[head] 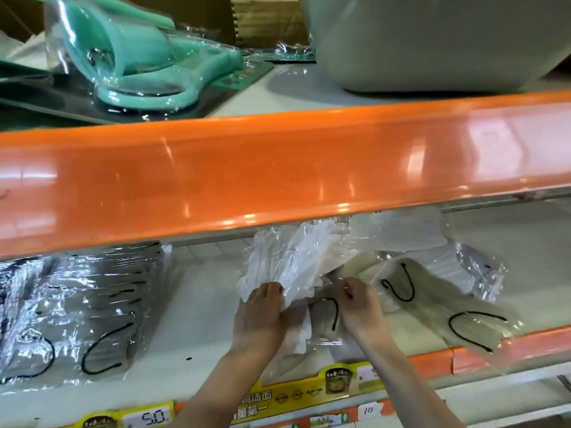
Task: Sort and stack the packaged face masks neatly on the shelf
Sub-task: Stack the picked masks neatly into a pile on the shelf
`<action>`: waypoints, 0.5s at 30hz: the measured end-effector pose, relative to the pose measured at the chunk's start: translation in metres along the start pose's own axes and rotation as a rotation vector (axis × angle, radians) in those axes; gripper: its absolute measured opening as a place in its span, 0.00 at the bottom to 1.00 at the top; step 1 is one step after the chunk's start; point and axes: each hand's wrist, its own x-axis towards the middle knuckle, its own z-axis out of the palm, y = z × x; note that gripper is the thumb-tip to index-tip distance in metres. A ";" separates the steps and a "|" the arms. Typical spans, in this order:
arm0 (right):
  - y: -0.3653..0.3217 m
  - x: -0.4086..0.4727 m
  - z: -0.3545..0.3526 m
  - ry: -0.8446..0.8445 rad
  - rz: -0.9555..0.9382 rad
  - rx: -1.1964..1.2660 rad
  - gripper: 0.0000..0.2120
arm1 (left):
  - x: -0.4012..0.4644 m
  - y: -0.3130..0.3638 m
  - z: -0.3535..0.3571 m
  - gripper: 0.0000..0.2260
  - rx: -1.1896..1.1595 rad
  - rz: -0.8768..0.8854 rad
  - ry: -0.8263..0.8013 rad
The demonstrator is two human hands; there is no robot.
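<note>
On the shelf (197, 319), a stack of grey masks (77, 310) in clear wrappers lies at the far left. In the middle, the left hand (262, 313) grips the lower edge of a bundle of white masks (293, 261) raised off the shelf, while the right hand (358, 304) pinches the wrapper just beside it. To the right, loose beige masks (448, 304) with black ear loops lie spread toward the orange shelf edge (525, 341).

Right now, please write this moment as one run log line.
left hand: holds white mask packs | right hand: pinches pack | grey stack: left on shelf
</note>
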 end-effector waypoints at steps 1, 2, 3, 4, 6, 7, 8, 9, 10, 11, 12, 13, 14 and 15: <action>0.005 0.002 -0.006 0.023 0.019 -0.018 0.11 | -0.001 0.000 0.001 0.15 0.004 0.013 0.009; 0.010 0.004 -0.012 0.036 0.037 -0.036 0.08 | -0.001 0.001 0.001 0.14 0.003 0.026 0.017; 0.014 0.006 -0.019 0.043 0.058 -0.044 0.07 | -0.001 0.002 0.002 0.15 0.000 0.040 0.020; 0.018 0.007 -0.024 0.052 0.066 -0.043 0.09 | -0.001 0.002 0.003 0.16 0.008 0.055 0.015; 0.026 0.007 -0.033 0.076 0.055 -0.039 0.12 | -0.003 0.006 0.006 0.22 0.065 0.108 -0.026; 0.029 0.008 -0.036 0.081 0.055 -0.068 0.13 | -0.003 0.009 0.007 0.26 0.095 0.138 -0.047; 0.033 0.010 -0.038 0.073 0.062 -0.109 0.14 | -0.003 0.012 0.010 0.30 0.116 0.163 -0.069; 0.037 0.011 -0.039 0.059 0.066 -0.142 0.14 | -0.004 0.017 0.012 0.34 0.131 0.185 -0.086; 0.040 0.013 -0.039 0.042 0.059 -0.153 0.14 | -0.006 0.021 0.014 0.37 0.141 0.225 -0.082; 0.043 0.013 -0.039 0.032 0.045 -0.135 0.12 | -0.008 0.026 0.017 0.37 0.158 0.272 -0.063; 0.044 0.013 -0.040 0.028 0.029 -0.099 0.10 | -0.009 0.031 0.021 0.34 0.131 0.301 -0.048; 0.046 0.013 -0.040 0.027 0.012 -0.066 0.09 | -0.011 0.037 0.022 0.32 0.093 0.329 0.005; 0.046 0.014 -0.041 0.020 0.000 -0.047 0.09 | -0.013 0.043 0.023 0.32 0.046 0.330 0.003; 0.047 0.016 -0.043 0.007 -0.004 -0.039 0.10 | -0.012 0.047 0.026 0.33 0.019 0.351 -0.001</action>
